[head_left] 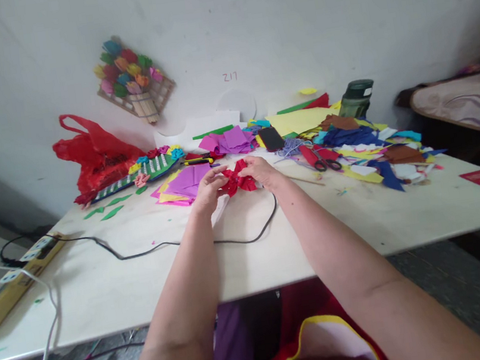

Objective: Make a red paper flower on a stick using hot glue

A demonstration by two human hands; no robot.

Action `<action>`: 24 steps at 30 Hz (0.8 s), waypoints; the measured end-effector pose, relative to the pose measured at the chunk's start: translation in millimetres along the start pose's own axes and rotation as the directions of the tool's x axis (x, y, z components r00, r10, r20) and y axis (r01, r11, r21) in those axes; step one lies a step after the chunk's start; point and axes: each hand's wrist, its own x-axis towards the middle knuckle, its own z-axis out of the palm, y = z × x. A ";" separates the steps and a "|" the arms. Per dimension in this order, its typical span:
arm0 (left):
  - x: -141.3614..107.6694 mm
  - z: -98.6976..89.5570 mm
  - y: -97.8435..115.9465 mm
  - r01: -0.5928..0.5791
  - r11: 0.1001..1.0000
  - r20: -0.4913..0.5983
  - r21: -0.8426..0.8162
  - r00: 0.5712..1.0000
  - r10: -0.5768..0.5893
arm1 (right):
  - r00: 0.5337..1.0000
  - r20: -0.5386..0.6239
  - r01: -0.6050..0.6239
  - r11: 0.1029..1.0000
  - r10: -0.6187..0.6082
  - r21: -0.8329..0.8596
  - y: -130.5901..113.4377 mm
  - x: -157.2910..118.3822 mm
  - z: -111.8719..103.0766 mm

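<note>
A crumpled red paper piece (238,179), folded like a flower or bow, is held above the white table (147,284). My left hand (212,191) pinches its left side with bent fingers. On its upper right side, my right hand (261,173) grips it between thumb and fingers. Just left of my left hand lie stacked purple, pink and yellow sheets (184,184). A white strip (219,208) shows below the red piece, beside my left hand.
Scissors (326,162), a phone (270,138) and heaped colored scraps (351,142) lie to the right, near a green bottle (355,100). At left are a red bag (98,150), green leaf shapes (112,213) and a power strip (21,285). A black cable (143,253) crosses the table.
</note>
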 end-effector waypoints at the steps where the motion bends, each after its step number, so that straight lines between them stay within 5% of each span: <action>1: 0.3 -0.8 -0.1 -0.004 1.000 0.002 0.005 1.000 0.004 | 1.000 -0.003 -0.003 1.000 0.003 0.000 0.0 0.1 0.1; 15: 0.3 3.8 4.9 0.103 0.995 -0.047 0.008 0.994 -0.103 | 0.998 0.068 0.010 0.997 -0.015 0.080 -0.4 -1.1 -1.8; 24: -1.6 4.0 0.8 0.125 0.989 -0.045 0.077 0.991 -0.122 | 0.989 0.086 0.130 0.988 -0.122 -0.086 7.1 3.5 -4.5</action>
